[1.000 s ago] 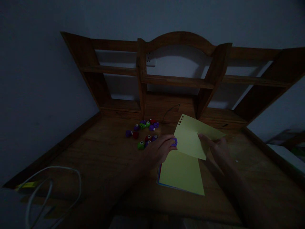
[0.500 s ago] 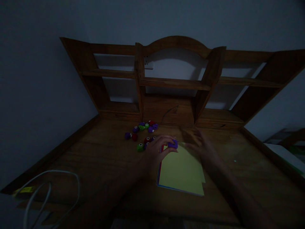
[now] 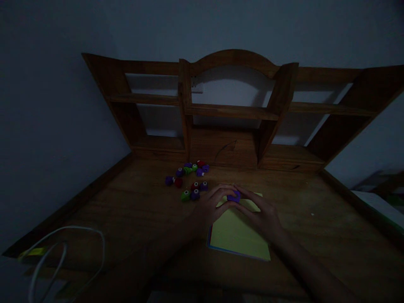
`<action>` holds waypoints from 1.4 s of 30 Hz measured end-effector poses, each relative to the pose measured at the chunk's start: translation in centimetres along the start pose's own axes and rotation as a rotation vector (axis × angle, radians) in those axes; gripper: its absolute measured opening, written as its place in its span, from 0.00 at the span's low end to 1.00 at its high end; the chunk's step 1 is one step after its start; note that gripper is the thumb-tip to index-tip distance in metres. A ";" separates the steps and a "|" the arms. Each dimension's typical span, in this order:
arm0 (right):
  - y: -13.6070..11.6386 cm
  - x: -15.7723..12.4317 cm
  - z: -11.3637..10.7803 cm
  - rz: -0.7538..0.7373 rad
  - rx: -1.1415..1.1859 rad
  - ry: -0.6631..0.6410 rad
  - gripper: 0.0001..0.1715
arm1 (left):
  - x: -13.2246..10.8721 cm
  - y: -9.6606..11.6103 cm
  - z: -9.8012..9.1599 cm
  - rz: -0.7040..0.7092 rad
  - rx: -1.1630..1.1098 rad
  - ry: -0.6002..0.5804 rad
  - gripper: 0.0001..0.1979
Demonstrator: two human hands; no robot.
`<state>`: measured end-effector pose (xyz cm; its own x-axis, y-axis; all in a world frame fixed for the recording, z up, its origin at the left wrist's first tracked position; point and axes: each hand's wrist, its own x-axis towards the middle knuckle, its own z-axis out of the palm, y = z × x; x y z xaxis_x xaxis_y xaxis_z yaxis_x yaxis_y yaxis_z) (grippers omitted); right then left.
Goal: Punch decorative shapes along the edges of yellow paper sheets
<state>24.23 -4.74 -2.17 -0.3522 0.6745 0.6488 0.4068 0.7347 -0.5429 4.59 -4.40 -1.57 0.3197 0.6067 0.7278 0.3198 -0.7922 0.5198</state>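
Above a stack of coloured paper [image 3: 240, 240], whose top sheet is yellow, my two hands meet around a small purple plastic piece [image 3: 234, 196]. My left hand [image 3: 212, 206] grips it from the left between thumb and fingers. From the other side, my right hand [image 3: 264, 214] closes thumb and fingers on the same piece. Its exact kind is unclear in the dim light. Left of the hands lie several small toy-like pieces in purple, green and red, some with a white ring on top, among them a green one [image 3: 185, 195] and a red one [image 3: 178, 182].
The wooden desk [image 3: 142, 210] has a raised edge along each side and a wooden shelf unit [image 3: 232, 110] at the back. A white cable [image 3: 102, 246] loops at the front left, near a yellow item [image 3: 35, 251]. A tiny pale scrap [image 3: 312, 214] lies at right.
My right hand has moved left and down onto the purple piece, which shifted slightly right with my left hand. The skewed yellow edge at the stack's right no longer shows.
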 end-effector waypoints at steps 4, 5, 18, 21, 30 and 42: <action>0.1 0.2 0.2 0.004 0.006 0.017 0.30 | 0.1 0.6 0.0 0.021 0.066 -0.019 0.11; 0.1 0.3 0.3 0.004 0.005 0.027 0.29 | 0.1 0.7 0.0 0.032 0.101 -0.011 0.11; 0.5 -0.2 0.4 -0.085 -0.062 0.106 0.30 | 0.5 1.2 -0.3 0.183 0.432 0.046 0.10; 0.6 -0.4 0.4 -0.089 -0.085 0.095 0.31 | 0.4 1.1 -0.3 0.173 0.411 0.025 0.10; 0.4 -0.5 0.4 -0.096 -0.118 0.100 0.31 | 0.2 0.9 -0.4 0.166 0.374 -0.001 0.11; 0.6 -0.6 0.5 -0.048 -0.135 0.103 0.26 | 0.4 0.7 -0.6 0.222 0.380 -0.006 0.09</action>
<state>24.28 -4.68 -3.15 -0.2886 0.6230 0.7271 0.5036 0.7446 -0.4381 4.45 -4.69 -0.67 0.4225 0.4253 0.8004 0.5474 -0.8236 0.1486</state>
